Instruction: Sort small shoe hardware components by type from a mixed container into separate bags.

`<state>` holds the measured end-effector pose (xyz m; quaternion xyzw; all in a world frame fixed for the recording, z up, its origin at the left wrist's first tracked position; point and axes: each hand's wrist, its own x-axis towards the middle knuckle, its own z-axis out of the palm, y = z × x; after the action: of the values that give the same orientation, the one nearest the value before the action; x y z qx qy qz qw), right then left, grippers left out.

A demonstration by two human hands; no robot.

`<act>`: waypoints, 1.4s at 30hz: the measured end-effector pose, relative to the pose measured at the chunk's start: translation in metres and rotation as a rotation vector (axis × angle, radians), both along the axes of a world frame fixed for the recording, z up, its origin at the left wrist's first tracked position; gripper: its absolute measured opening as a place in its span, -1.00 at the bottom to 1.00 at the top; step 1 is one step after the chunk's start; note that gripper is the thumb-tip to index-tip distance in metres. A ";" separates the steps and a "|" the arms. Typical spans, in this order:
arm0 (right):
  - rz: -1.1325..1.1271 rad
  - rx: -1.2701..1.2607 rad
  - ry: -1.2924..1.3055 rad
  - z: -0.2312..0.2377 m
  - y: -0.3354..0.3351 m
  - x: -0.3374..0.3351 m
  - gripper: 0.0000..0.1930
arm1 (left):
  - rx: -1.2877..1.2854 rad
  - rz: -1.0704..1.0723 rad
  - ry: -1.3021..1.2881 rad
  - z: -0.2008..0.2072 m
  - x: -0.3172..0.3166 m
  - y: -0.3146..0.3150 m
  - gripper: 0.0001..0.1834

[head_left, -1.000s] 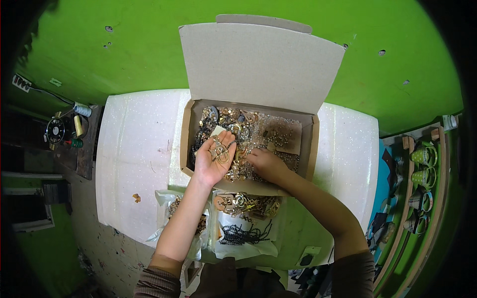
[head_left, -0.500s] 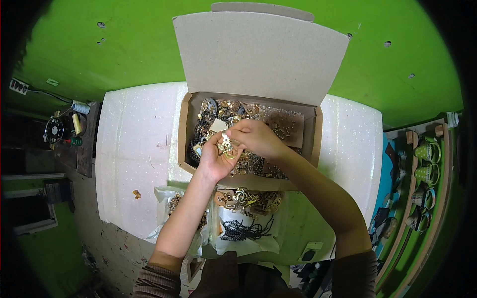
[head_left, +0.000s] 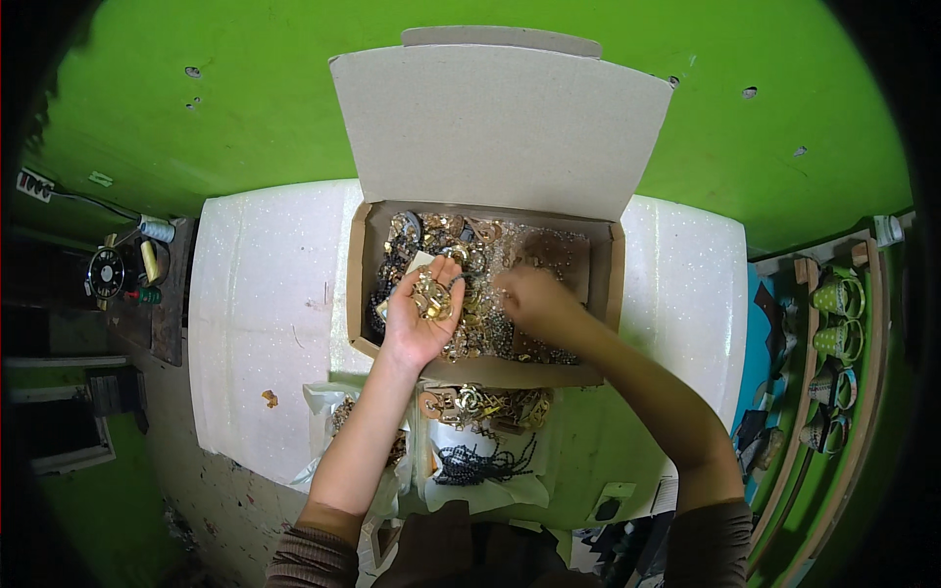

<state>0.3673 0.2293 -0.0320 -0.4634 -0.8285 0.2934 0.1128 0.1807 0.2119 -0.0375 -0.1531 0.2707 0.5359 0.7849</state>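
My left hand (head_left: 416, 333) lies palm up over the near left part of an open cardboard box (head_left: 616, 269), cupped around a small pile of gold-coloured metal pieces (head_left: 431, 297). To its right, above small clear and gold beads (head_left: 500, 250), hovers my right hand (head_left: 541, 304). Its fingers look curled, but motion smears them, and whatever they hold does not show. Inside the box, black bead strands and gold fittings fill the left, while a brown patch with scattered beads (head_left: 559, 257) is at the right. Behind my left fingers a pale card (head_left: 420, 260) is partly hidden.
The box's lid (head_left: 500, 127) stands raised against the green wall. Nearer me are a tray of gold ornaments (head_left: 485, 404) and black bead strings (head_left: 480, 463), and a white bag (head_left: 319, 402). Thread spools (head_left: 155, 229) stand far left; a rack of sandals (head_left: 838, 343) stands right.
My right hand has drawn away from my left palm toward the right, over the beads. My left hand has opened flatter, showing the gold pieces. The whole view has shifted slightly.
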 end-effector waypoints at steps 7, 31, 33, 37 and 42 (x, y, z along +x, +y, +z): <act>0.091 0.284 -0.131 -0.047 -0.043 -0.015 -0.80 | -0.015 0.013 0.065 0.000 0.002 -0.002 -0.71; 0.015 -0.491 0.334 0.071 0.003 -0.015 -0.75 | -0.055 0.004 0.075 0.020 0.050 -0.027 -0.69; -0.009 -0.698 0.466 0.089 -0.001 -0.016 -0.75 | 0.010 0.011 0.052 0.019 0.045 -0.031 -0.67; 0.059 -0.779 0.635 0.085 -0.003 -0.007 -0.73 | -0.011 0.049 0.064 0.028 0.051 -0.034 -0.69; 0.071 -0.628 0.777 0.092 -0.017 -0.005 -0.69 | 0.002 0.062 -0.040 0.035 0.041 -0.039 -0.76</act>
<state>0.3628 0.2125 0.0600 -0.3031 -0.6121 0.6834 0.2578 0.2212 0.1731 -0.0029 -0.1713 0.2494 0.5573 0.7733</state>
